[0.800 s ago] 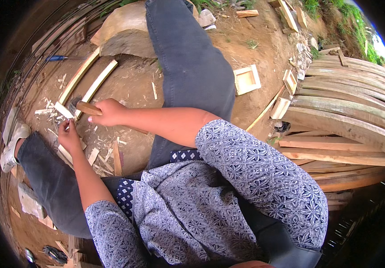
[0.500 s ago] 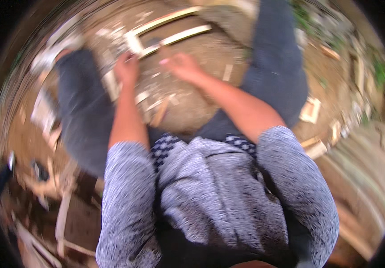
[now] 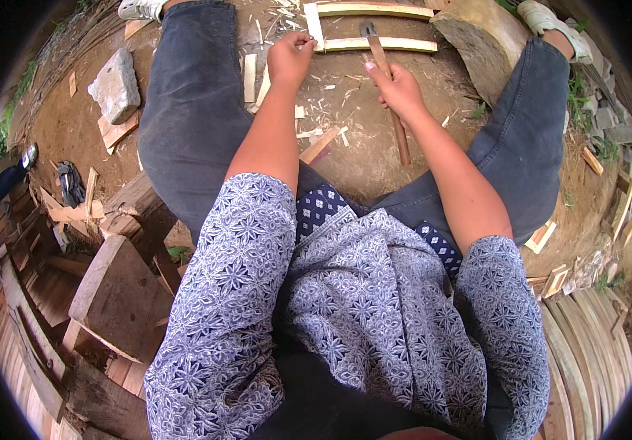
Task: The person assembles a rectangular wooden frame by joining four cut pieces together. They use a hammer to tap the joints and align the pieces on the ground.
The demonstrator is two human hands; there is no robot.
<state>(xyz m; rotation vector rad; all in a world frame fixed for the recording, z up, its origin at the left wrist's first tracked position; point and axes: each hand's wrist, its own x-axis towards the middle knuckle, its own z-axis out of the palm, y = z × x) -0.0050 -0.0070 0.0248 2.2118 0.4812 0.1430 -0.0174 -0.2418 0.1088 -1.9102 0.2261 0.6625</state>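
Right hand [image 3: 398, 89] closed round the wooden handle of a hammer [image 3: 388, 84], fingers wrapped tight about the upper part of the shaft, thumb laid along it. Long axis running almost straight away from the body, tilted slightly left at the far end; dark metal head pointing up and away, resting just beside the nearer bamboo slat [image 3: 380, 45]; butt end of the handle pointing back toward the lap, free below the wrist.

Left hand [image 3: 289, 57] pinched on the left corner of a bamboo frame [image 3: 314, 26], fingers curled together over the short upright strip where it meets the nearer slat. Frame flat on the dirt ground [image 3: 353, 139], its two long slats lying crosswise, left to right.

Scattered around: pale wood chips and offcuts between the knees, a log [image 3: 481, 40] at the right knee, a grey stone [image 3: 114, 84] beyond the left thigh.
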